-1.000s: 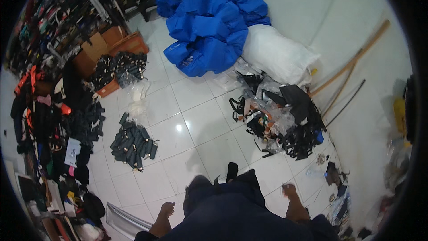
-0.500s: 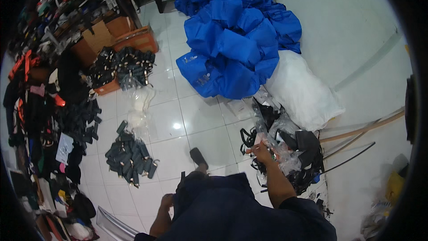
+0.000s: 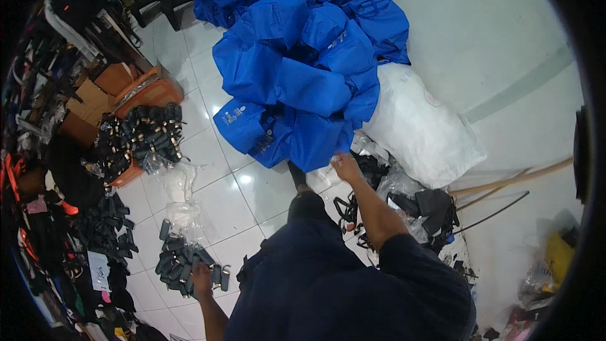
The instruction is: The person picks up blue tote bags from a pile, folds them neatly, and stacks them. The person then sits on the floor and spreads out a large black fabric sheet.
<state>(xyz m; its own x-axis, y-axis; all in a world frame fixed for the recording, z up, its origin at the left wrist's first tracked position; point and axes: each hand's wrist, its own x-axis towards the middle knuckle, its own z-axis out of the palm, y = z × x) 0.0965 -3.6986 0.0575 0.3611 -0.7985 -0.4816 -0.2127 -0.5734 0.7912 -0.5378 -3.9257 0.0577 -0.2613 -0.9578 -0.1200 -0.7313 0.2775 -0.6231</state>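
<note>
My right hand point(image 3: 346, 168) reaches forward at the lower edge of a large heap of blue fabric bags point(image 3: 312, 85). Its fingers are curled together, and what they hold, if anything, is too small to make out. A white sheet-like piece point(image 3: 323, 178) lies on the floor beside it. My left hand point(image 3: 202, 281) hangs at my left side, seen in front of a pile of small dark cylindrical pieces point(image 3: 177, 265). Its fingers look loosely apart with nothing visible in them. Whether it touches the pile I cannot tell.
A stuffed white sack point(image 3: 423, 126) leans by the right wall, above black straps and clear plastic point(image 3: 435, 211). Orange crates point(image 3: 154, 91) and more dark pieces point(image 3: 142, 132) stand left, near a crowded rack point(image 3: 38, 183). Clear plastic bags with white contents point(image 3: 180, 186) lie on the tiles.
My right hand has moved forward and left, from the straps and plastic to the blue bags. My left hand has swung out from my thigh toward the dark pile. My body and view have shifted.
</note>
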